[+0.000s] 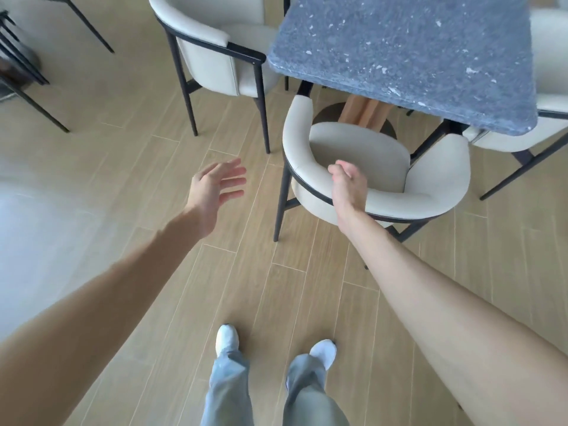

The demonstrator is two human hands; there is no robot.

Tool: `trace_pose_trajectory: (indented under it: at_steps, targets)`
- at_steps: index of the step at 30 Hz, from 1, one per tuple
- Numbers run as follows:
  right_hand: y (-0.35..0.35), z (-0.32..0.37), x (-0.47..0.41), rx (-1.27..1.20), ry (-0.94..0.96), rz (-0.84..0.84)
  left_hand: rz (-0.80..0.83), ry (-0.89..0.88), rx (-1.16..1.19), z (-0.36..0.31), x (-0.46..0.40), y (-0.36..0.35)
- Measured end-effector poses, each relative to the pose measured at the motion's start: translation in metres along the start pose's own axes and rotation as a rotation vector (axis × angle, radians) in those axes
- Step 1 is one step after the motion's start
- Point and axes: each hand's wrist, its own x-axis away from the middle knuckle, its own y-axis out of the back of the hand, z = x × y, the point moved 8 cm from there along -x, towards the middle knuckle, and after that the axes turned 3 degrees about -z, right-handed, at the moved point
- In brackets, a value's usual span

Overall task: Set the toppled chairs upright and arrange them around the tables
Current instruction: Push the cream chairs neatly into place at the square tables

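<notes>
We look down on a wood-plank floor (159, 167) where 3 cream chairs stand upright around a speckled blue table (408, 53). The near chair (362, 155) stands on its dark legs at the table's front corner, its seat facing the table and its curved back toward us. Our right hand (349, 182) grips the top of that back near its left side, fingers curled over the padded rim and clamped on it. Our left hand (215, 187) hangs free over the floor to the left of the chair, touching nothing, its fingers straight and spread apart. The left chair (212, 56) stands upright just beside the table's left edge, its front arm tucked close to the tabletop. The right chair (550, 87) shows only in part at the right edge of the view, close against the table's far side. Under the table we see a pale wooden pedestal (365, 110) on a dark round base. Thin dark legs (27, 66) of other furniture show at the upper left. Below, our 2 feet in pale shoes (227, 339) and blue-grey trousers stand on the planks.
</notes>
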Motion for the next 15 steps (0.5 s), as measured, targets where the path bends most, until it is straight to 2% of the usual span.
trace_pose_trajectory:
  at_steps: [7, 15]
  targets:
    - [-0.06, 0.042, 0.091, 0.06, 0.095, 0.014, 0.009, -0.082, 0.036, -0.024, 0.025, 0.098]
    - [-0.171, 0.08, 0.215, -0.043, 0.162, -0.054, 0.063, -0.163, 0.102, -0.056, 0.032, 0.278]
